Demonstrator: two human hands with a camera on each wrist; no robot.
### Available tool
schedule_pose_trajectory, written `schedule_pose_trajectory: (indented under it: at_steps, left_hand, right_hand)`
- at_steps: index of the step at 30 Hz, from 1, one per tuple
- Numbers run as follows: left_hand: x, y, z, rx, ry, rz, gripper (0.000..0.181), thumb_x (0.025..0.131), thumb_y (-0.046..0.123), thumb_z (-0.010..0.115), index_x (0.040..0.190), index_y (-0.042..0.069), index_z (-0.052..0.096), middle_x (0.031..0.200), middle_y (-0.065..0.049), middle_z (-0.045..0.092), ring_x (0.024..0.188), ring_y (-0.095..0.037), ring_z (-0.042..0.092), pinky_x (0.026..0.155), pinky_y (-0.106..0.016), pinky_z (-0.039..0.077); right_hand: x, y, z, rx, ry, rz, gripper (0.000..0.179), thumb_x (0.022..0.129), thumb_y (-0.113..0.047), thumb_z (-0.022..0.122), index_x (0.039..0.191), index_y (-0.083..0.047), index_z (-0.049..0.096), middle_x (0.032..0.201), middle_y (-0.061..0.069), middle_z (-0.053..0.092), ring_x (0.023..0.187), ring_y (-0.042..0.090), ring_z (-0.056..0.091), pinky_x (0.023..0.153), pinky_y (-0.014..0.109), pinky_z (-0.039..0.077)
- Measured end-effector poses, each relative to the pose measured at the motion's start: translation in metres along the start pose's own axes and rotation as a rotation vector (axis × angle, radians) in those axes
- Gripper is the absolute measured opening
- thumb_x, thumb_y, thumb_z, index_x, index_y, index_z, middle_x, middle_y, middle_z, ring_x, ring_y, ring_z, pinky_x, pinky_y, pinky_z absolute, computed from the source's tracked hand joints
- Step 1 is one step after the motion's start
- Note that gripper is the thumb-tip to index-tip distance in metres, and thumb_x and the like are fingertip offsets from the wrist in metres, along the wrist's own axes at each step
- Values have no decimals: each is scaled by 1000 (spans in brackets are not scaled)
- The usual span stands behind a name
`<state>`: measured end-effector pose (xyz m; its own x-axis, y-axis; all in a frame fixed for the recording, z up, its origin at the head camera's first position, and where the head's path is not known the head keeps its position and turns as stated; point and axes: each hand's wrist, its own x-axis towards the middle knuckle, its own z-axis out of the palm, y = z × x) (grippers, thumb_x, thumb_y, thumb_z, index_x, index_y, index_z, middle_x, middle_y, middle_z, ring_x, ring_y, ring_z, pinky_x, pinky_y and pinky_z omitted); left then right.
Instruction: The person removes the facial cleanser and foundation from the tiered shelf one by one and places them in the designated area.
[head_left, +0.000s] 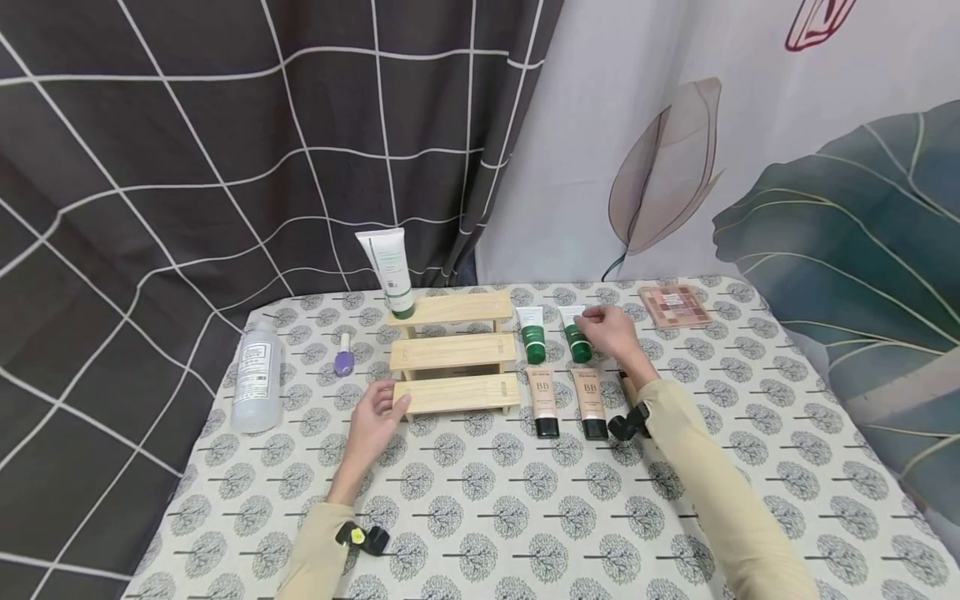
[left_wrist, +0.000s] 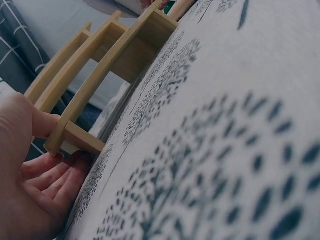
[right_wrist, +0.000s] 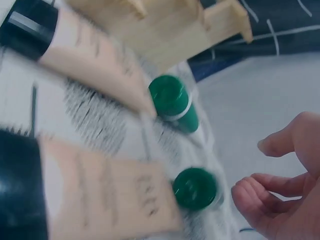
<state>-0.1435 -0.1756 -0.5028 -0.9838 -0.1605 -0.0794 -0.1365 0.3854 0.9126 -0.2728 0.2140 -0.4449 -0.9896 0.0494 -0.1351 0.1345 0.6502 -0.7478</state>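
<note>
A pale wooden three-step stand (head_left: 453, 352) sits mid-table. My left hand (head_left: 373, 421) grips the left end of its lowest step; in the left wrist view the thumb lies over the board and the fingers (left_wrist: 60, 182) curl beneath it. A white tube with a green cap (head_left: 388, 271) stands upright on the top step. Right of the stand lie two smaller green-and-white tubes (head_left: 532, 335). My right hand (head_left: 611, 332) is at the right one (head_left: 576, 335). The right wrist view shows thumb and fingers apart, with nothing between them, beside its green cap (right_wrist: 195, 189).
Two beige BB cream tubes (head_left: 543, 402) (head_left: 590, 403) lie in front of the green ones; another item is partly hidden under my right wrist. An eyeshadow palette (head_left: 674, 307) lies back right. At left are a purple nail polish bottle (head_left: 344, 358) and a clear bottle (head_left: 257, 379).
</note>
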Motion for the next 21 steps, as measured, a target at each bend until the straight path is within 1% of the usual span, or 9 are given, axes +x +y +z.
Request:
schedule_pose_trajectory:
  at_steps: [3, 8, 10, 12, 17, 21]
  left_hand:
    - [0, -1, 0, -5, -1, -2, 53, 97, 26, 67, 142, 4, 49, 131, -22, 63, 119, -34, 63, 105, -48, 53]
    - [0, -1, 0, -7, -1, -7, 53, 97, 28, 68, 141, 4, 50, 130, -21, 64, 119, -33, 63, 105, -47, 54]
    - [0, -1, 0, -6, -1, -12, 53, 97, 28, 68, 141, 4, 50, 130, -21, 64, 119, -34, 63, 104, -47, 54]
    - [0, -1, 1, -5, 0, -13, 53, 97, 29, 69, 141, 4, 50, 131, -21, 64, 119, -34, 63, 105, -47, 54]
    - [-1, 1, -1, -5, 5, -7, 53, 97, 28, 68, 141, 4, 50, 131, -22, 63, 119, -35, 62, 105, -47, 54]
    - [-1, 1, -1, -18, 0, -8, 52, 97, 25, 69, 140, 3, 50, 131, -22, 63, 118, -34, 63, 104, -46, 54]
  right_hand:
    - [1, -12, 0, 29, 17, -35, 46, 100, -31, 58, 133, 1, 58, 124, 22, 63, 112, 36, 60, 98, 47, 53]
    - [2, -36, 0, 97, 40, -92, 40, 99, -26, 62, 129, 1, 61, 119, 19, 64, 105, 31, 61, 86, 33, 54]
    - [0, -47, 0, 130, 41, -120, 38, 98, -24, 62, 127, 2, 61, 118, 20, 64, 104, 30, 62, 84, 29, 54]
    - [-2, -58, 0, 154, 46, -146, 37, 98, -24, 63, 126, 1, 62, 117, 19, 65, 104, 29, 62, 82, 27, 53]
    - [-7, -89, 4, 193, 38, -209, 37, 97, -23, 64, 125, 1, 63, 116, 19, 67, 103, 28, 63, 85, 29, 53]
    - [-9, -112, 11, 241, -5, -245, 38, 98, -21, 65, 128, 2, 61, 120, 20, 66, 108, 29, 64, 94, 34, 56]
